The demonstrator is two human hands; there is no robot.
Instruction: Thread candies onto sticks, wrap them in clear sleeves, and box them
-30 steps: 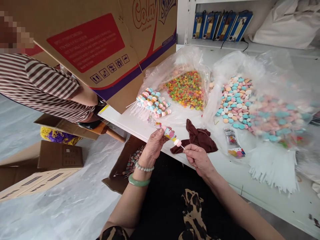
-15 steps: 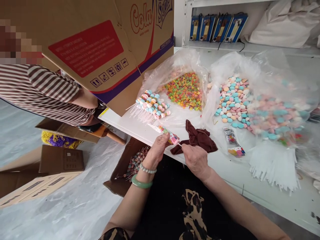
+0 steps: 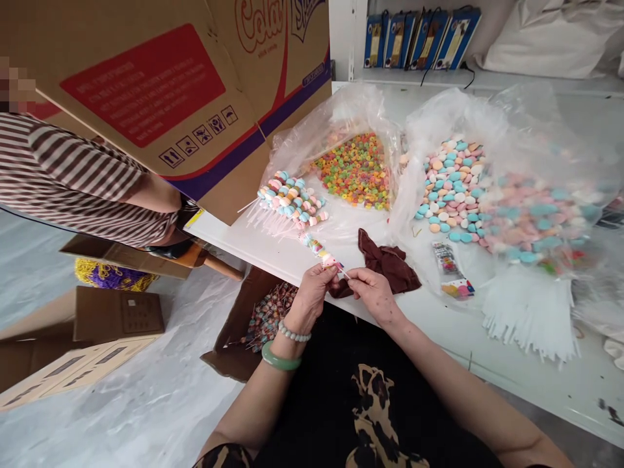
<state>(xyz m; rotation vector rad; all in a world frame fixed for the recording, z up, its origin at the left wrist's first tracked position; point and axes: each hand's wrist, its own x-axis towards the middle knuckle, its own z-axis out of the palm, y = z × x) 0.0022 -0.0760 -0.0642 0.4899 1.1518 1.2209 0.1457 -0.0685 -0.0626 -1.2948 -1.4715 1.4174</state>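
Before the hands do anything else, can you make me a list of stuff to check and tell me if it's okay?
1. Left hand pinching the candy: ok.
2. Right hand on the stick end: ok.
3. Wrapper covering all the candy: cannot tell, the left hand hides part.
4. Right hand not touching the brown cloth: cannot tell, they overlap in this view.
5. Bundle of white sticks on the table: ok, over to the right.
6. Cardboard box below open: ok.
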